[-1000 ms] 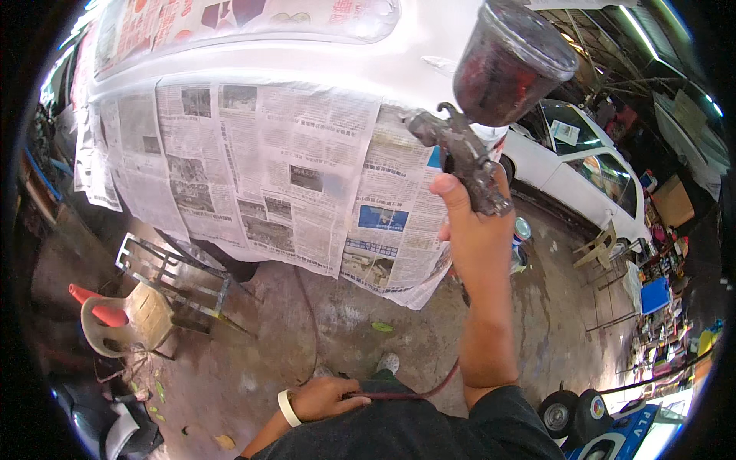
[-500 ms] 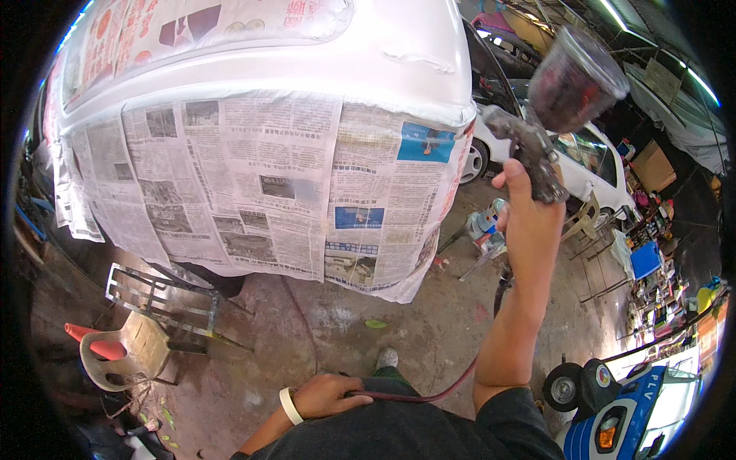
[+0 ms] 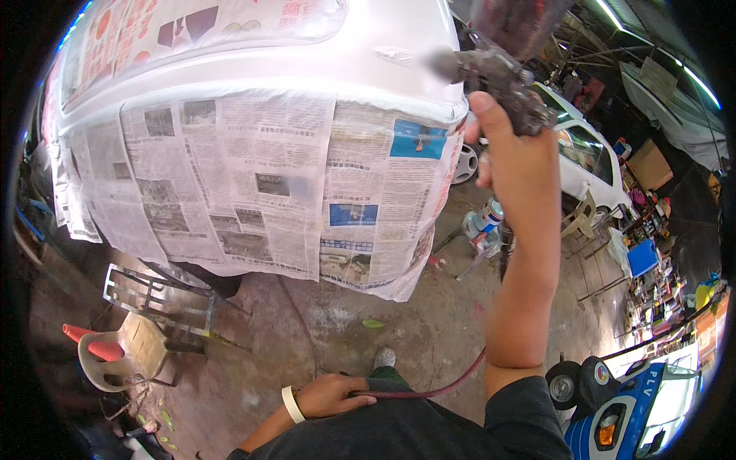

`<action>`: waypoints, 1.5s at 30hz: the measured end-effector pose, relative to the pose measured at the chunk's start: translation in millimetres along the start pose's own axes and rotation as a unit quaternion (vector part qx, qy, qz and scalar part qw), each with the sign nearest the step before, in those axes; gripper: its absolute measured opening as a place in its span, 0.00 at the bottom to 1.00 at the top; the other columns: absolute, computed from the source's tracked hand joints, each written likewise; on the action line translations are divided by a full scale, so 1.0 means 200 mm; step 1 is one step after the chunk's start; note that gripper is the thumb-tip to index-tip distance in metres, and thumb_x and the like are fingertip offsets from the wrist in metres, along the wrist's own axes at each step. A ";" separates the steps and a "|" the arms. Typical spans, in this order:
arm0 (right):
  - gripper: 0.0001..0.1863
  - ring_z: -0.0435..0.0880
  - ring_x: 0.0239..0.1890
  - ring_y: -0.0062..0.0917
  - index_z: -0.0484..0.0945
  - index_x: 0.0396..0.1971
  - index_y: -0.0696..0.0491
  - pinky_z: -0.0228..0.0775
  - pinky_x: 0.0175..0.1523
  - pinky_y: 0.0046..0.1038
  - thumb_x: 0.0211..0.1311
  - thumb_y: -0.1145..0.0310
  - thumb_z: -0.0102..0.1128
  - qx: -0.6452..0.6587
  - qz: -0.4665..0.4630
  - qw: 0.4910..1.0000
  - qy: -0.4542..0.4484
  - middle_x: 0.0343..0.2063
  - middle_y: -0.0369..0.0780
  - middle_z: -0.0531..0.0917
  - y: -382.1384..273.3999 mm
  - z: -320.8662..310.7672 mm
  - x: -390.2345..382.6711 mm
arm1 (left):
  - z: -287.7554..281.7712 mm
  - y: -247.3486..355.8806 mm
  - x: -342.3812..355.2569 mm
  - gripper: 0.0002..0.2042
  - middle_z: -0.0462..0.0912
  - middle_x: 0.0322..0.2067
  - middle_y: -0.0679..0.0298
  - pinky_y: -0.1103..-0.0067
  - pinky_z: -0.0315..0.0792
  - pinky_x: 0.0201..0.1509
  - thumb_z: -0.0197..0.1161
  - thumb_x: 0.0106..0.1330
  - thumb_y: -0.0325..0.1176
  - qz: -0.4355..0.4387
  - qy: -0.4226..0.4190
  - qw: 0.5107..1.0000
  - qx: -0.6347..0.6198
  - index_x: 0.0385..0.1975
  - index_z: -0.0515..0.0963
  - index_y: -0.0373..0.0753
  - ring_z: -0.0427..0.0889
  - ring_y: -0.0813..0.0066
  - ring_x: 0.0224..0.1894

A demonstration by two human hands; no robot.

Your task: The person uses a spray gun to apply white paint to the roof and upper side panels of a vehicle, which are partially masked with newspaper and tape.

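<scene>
A white car body (image 3: 268, 77) fills the upper left, its lower part masked with newspaper sheets (image 3: 230, 184). My right hand (image 3: 510, 138) is raised at the upper right, closed round a paint spray gun (image 3: 502, 80). The gun's dark cup (image 3: 521, 23) sits on top, cut off by the upper edge. Its nozzle end points left at the white panel near the car's right corner; a pale blur shows before it. Low in the middle, my left hand (image 3: 333, 395) is closed round a dark red air hose (image 3: 433, 393), held against my body.
A beige plastic chair (image 3: 138, 345) with an orange cone (image 3: 96, 341) and a metal rack (image 3: 161, 299) stand at lower left. Another white car (image 3: 586, 157) is behind my right arm. A stool with cans (image 3: 487, 222) stands beyond the newspaper. A blue vehicle (image 3: 629, 414) is at lower right.
My right hand has moved up and slightly left with the spray gun, bringing its nozzle close before the white panel. My left hand keeps its hold on the hose.
</scene>
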State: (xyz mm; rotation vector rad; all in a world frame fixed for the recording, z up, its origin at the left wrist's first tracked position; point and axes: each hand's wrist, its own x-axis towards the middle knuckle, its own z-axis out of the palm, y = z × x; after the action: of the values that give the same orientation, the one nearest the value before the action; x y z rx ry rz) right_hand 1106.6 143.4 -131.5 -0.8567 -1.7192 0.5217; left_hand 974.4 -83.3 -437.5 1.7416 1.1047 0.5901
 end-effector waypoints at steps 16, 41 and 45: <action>0.24 0.82 0.26 0.24 0.82 0.46 0.58 0.76 0.32 0.30 0.64 0.51 0.68 -0.028 -0.068 0.997 -0.008 0.32 0.37 0.85 -0.09 0.01 0.13 | 0.00 -0.02 -0.01 0.20 0.83 0.26 0.51 0.61 0.74 0.33 0.59 0.75 0.53 0.001 -0.005 1.000 0.000 0.40 0.81 0.40 0.83 0.50 0.28; 0.30 0.74 0.13 0.15 0.81 0.36 0.53 0.66 0.18 0.21 0.61 0.36 0.65 -0.163 -0.153 0.975 -0.013 0.23 0.33 0.80 -0.29 -0.10 0.54 | -0.19 0.19 -0.17 0.16 0.81 0.25 0.55 0.69 0.71 0.31 0.64 0.73 0.46 0.087 0.044 0.992 -0.083 0.40 0.82 0.37 0.83 0.60 0.27; 0.23 0.74 0.12 0.20 0.80 0.27 0.60 0.67 0.19 0.25 0.71 0.52 0.62 -0.095 -0.185 0.977 -0.054 0.17 0.37 0.78 -0.49 0.05 0.44 | -0.19 0.20 -0.16 0.16 0.82 0.26 0.55 0.69 0.71 0.30 0.65 0.73 0.45 0.102 0.047 0.989 -0.095 0.39 0.82 0.36 0.83 0.61 0.26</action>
State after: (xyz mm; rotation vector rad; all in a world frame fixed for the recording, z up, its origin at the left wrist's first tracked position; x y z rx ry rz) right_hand 1056.0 148.4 -9.4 -0.6260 -1.9956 0.1573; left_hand 946.5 -99.1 -382.8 1.6839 0.9063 0.8840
